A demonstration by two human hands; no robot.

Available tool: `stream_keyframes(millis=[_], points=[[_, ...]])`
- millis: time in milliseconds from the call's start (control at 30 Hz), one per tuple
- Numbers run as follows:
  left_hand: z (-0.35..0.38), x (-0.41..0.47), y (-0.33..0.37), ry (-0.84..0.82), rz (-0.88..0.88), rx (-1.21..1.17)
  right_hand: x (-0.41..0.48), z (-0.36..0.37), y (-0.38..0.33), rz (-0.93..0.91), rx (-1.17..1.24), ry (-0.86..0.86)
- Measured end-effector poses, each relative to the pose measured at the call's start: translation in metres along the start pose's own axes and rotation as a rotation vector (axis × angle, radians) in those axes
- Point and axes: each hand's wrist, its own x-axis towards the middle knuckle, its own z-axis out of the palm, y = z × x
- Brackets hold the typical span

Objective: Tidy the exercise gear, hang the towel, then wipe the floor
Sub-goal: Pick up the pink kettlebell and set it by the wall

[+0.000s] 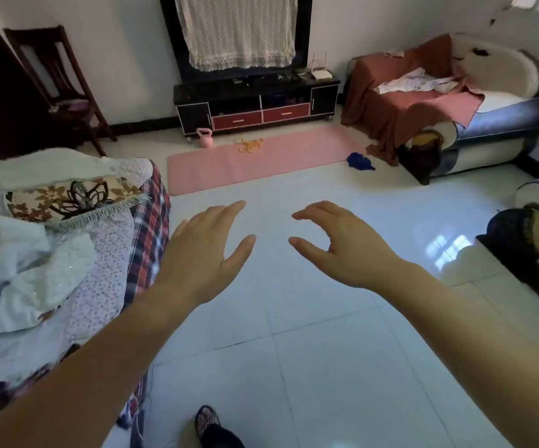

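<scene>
A pink exercise mat (pixel 261 160) lies flat on the white tiled floor in front of the TV cabinet. A pink kettlebell (pixel 204 137) stands at the mat's far left corner. An orange tangle, like a resistance band or rope (pixel 248 145), lies on the mat. A crumpled blue cloth (pixel 359 161) sits on the floor at the mat's right end. My left hand (pixel 203 253) and my right hand (pixel 339 244) are stretched out in front of me above bare floor, well short of the mat. Both are empty with fingers apart.
A bed or couch with patterned covers and pillows (pixel 67 240) fills the left. A black TV cabinet (pixel 255 101) stands at the far wall, a wooden chair (pixel 64 88) at far left, a sofa with a red throw (pixel 449 101) at right. Dark furniture (pixel 527 253) lines the right edge.
</scene>
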Motion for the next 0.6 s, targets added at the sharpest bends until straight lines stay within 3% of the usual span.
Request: stream_keyframes(millis=[300, 600], points=[[0.011, 0.016, -0.078, 0.019, -0.076, -0.034, 0.061, 0.051, -0.023, 0.007, -0.029, -0.135], [-0.002, 0.059, -0.191, -0.020, -0.140, -0.103, 0.176, 0.106, -0.069, -0.006, 0.021, -0.223]])
